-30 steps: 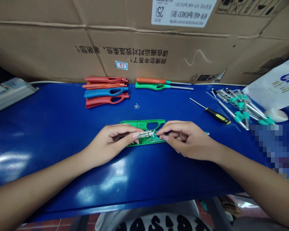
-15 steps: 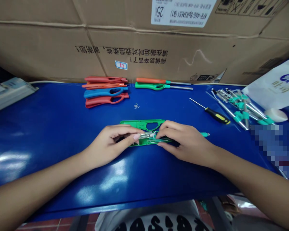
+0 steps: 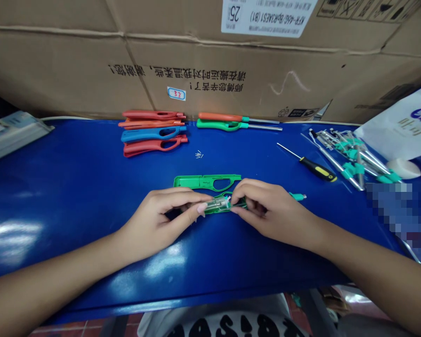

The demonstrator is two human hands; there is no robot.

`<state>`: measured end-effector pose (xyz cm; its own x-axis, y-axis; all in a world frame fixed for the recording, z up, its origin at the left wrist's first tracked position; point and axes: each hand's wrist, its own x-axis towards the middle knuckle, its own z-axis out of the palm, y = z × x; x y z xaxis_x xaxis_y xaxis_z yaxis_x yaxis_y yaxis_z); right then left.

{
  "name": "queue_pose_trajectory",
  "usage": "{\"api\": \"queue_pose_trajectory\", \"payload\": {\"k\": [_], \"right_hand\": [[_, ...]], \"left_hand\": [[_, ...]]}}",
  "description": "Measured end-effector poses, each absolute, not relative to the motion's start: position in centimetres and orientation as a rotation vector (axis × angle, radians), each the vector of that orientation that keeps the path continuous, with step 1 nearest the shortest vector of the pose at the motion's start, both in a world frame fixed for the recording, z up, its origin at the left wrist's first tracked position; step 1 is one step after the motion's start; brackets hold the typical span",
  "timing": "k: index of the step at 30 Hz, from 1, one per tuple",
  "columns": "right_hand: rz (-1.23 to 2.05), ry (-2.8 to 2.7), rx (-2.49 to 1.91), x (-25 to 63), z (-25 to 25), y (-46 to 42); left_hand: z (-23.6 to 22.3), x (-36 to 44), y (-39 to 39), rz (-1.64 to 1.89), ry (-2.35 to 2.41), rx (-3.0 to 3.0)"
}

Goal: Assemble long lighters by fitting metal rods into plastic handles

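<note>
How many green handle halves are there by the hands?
2. One green half lies beyond the left hand and right hand; the other half is between them, partly hidden.

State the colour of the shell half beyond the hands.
Green; the head view shows the shell half best.

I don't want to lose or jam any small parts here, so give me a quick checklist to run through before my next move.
1. Tube held: ok, in the fingers of the left hand.
2. Tube fully seated in the near green shell: cannot tell, the fingers cover much of both.
3. Right hand grip: cannot tell, its fingers are by the tube's end but hide what they pinch.
4. Far green shell out of the way: ok, it lies behind the hands, off the near one.
5. Tiny metal pieces together: ok, in one small pile.
6. Screwdriver clear of the hands: ok, lying beyond the right one.
</note>
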<state>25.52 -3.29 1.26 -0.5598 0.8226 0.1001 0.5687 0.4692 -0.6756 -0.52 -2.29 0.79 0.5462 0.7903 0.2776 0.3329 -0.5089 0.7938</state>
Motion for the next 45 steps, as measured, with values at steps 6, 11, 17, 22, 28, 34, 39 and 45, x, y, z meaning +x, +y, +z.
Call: {"api": "queue_pose_trajectory", "payload": {"k": [6,11,17,22,28,34,39,45], "right_hand": [[1.195,-1.972,-1.316,25.24,1.12,-3.09],[1.209,-2.017,-1.304,25.28,1.11,-2.72],[1.206,-2.047,-1.347,25.30,1.20,-2.68],[1.309,-2.001,-1.369,25.25,1.31,-2.70],[1.361,-1.968,-1.362,25.41,1.46,-2.77],[1.649,-1.742,-1.346,25.68,1.46,-2.74],[1.604,-1.738,-1.306,25.56,1.47,-2.69],[1.503,-1.815,-1.336,25.13,1.64,-2.84]], "left_hand": [[0.70,-0.44,-2.14,0.830,0.921,1.974],[0.57,-0.52,-2.03,0.791,0.933,1.967],[0.31,-0.63,-1.98,0.759,0.948,1.953],[0.49,-0.56,-2.00,0.749,0.935,1.971],[0.52,-0.68,-1.85,0.737,0.936,1.970],[0.43,-0.60,-1.74,0.740,0.943,1.892],[0.41,-0.55,-1.72,0.748,0.945,1.783],[0.30,-0.61,-1.71,0.706,0.925,1.903]]}}
